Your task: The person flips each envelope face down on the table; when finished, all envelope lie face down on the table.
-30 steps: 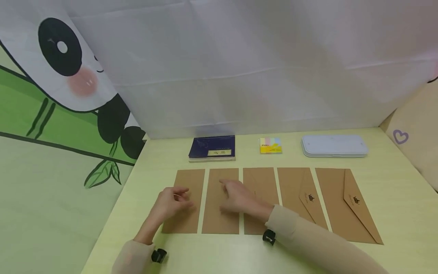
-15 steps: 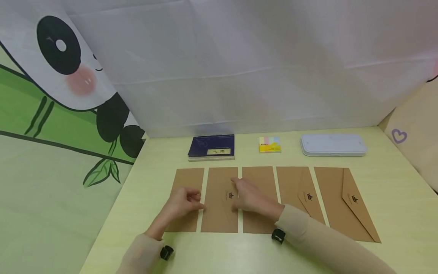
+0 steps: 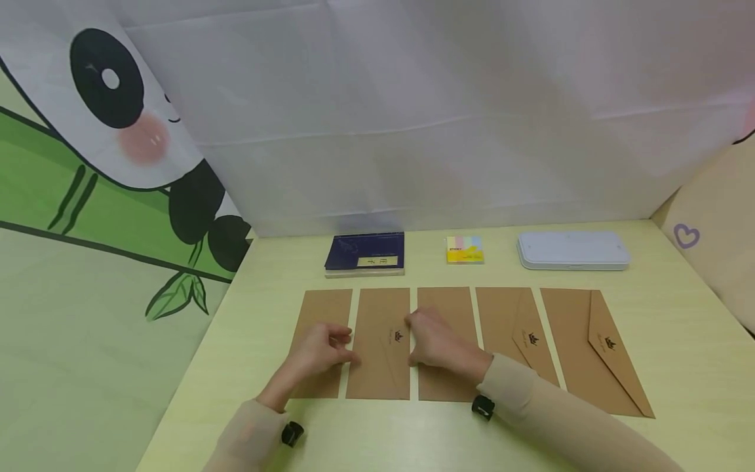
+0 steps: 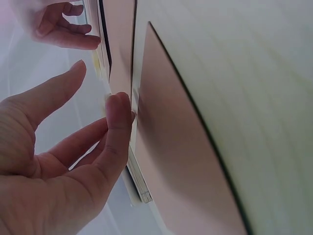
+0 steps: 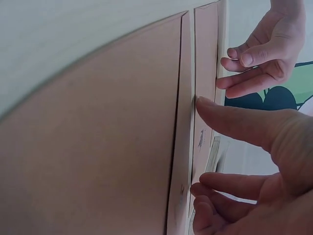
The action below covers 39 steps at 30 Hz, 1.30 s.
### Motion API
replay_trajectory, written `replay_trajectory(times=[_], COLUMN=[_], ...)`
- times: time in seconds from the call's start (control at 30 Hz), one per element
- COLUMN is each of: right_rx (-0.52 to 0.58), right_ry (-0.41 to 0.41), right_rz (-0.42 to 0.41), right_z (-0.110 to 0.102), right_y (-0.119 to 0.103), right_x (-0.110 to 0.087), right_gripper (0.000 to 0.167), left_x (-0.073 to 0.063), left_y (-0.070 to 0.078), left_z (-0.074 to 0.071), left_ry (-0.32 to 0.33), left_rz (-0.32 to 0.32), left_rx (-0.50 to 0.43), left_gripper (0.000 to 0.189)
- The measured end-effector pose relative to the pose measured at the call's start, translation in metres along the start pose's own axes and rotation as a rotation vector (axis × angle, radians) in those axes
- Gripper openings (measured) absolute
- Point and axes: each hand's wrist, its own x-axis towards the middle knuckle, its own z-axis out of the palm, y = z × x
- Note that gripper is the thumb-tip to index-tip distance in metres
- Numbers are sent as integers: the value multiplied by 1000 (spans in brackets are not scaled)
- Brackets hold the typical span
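Observation:
A row of brown envelopes lies flat on the table. My left hand (image 3: 320, 351) hovers over the leftmost envelope (image 3: 327, 305), thumb and fingers apart and holding nothing, fingertips near the left edge of the second envelope (image 3: 377, 367). That second one shows a flap with a small crown print. My right hand (image 3: 442, 341) is above the third envelope (image 3: 445, 298), its thumb and fingertips right at the second envelope's right edge. In the right wrist view, the thumb (image 5: 234, 122) and fingers are spread along that edge.
To the right lie a fourth envelope (image 3: 501, 321) and another envelope (image 3: 569, 341), flaps showing. Behind the row are a dark blue book (image 3: 360, 252), a sticky-note pack (image 3: 464, 250) and a pale case (image 3: 572, 250). A white cloth (image 3: 413, 164) hangs behind the table.
Both hands have shifted to the right. The right hand has moved off the second envelope to its right edge, uncovering its crown print. The envelopes keep their places.

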Motion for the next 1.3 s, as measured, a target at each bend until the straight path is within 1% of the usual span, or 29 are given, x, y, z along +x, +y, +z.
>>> replay_trajectory(times=[0.13, 0.33, 0.43, 0.57, 0.8, 0.9, 1.07, 1.17, 1.2, 1.3], right_rx=[-6, -2, -9, -16, -13, -6, -10, -11, -9, -14], right_ry=[4, 1, -3, -7, -16, -16, -11, -15, -17, -17], right_rz=[-18, -17, -11, 1, 10, 12, 17, 24, 26, 28], right_z=[1, 2, 1, 1, -1, -1, -1, -1, -1, -2], right_y=[3, 4, 4, 4, 3, 3, 2, 2, 2, 2], right_x=[1, 2, 2, 2, 2, 2, 2, 2, 2, 2], right_gripper=[51, 53, 55, 60, 57, 59, 62, 61, 61, 60], left_x=[0, 0, 0, 1, 3, 5, 10, 12, 13, 16], left_y=[-1, 0, 1, 4, 9, 11, 15, 17, 18, 20], left_z=[1, 1, 2, 4, 5, 6, 7, 7, 7, 6], left_ry=[-3, -12, -21, -26, -3, 2, 6, -11, -24, -44], left_rz=[5, 22, 20, -17, -112, -127, -136, -140, -146, -164], left_rx=[21, 40, 30, 9, -51, -35, 33, 61, 60, 54], left_gripper=[49, 50, 49, 48, 48, 48, 50, 49, 45, 43])
